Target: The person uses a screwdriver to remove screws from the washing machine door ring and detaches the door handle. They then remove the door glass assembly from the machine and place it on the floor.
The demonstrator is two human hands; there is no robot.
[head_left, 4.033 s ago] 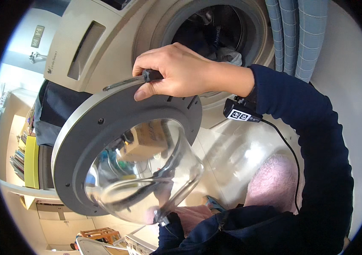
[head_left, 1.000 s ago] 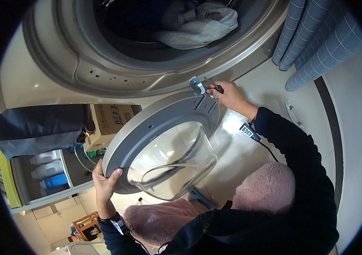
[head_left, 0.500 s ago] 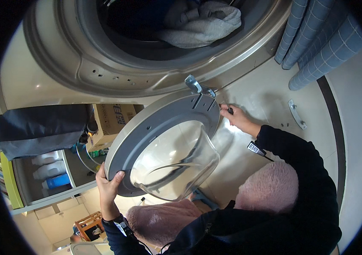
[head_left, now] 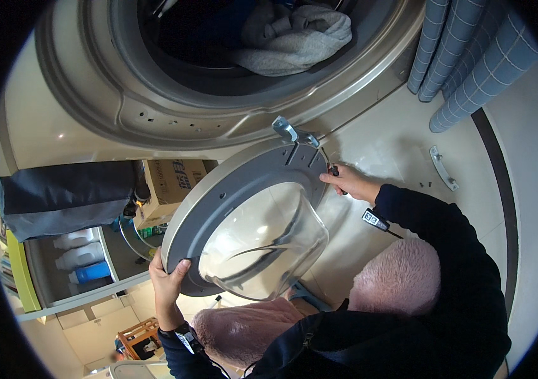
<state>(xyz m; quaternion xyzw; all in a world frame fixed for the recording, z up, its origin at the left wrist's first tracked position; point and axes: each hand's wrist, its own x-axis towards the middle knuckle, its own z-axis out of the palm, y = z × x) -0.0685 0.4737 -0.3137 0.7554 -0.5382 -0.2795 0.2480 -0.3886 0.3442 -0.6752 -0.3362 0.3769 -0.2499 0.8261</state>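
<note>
The detached washing machine door (head_left: 215, 218), with a dark grey ring and clear glass bowl (head_left: 259, 252), is tilted below the machine (head_left: 79, 120). My left hand (head_left: 171, 284) grips its lower-left rim, thumb over the ring. A silver metal hinge bracket (head_left: 294, 132) is at the door's upper edge, beside slots in the ring. My right hand (head_left: 351, 182) is closed on a dark-handled screwdriver (head_left: 335, 171) at the door's right edge, below the hinge. The open drum above holds grey laundry (head_left: 300, 47).
A curved white piece (head_left: 444, 169) and small screws lie on the floor (head_left: 401, 151) at right, near a checked blue curtain (head_left: 471, 88). To the left are a cardboard box (head_left: 161, 189), dark cloth (head_left: 67, 196), shelved bottles (head_left: 89, 271) and a wooden stool (head_left: 139, 341).
Over four seconds the door has been lowered away from my body. My right hand left the top rim, was at the bracket with the screwdriver, then dropped to the right edge.
</note>
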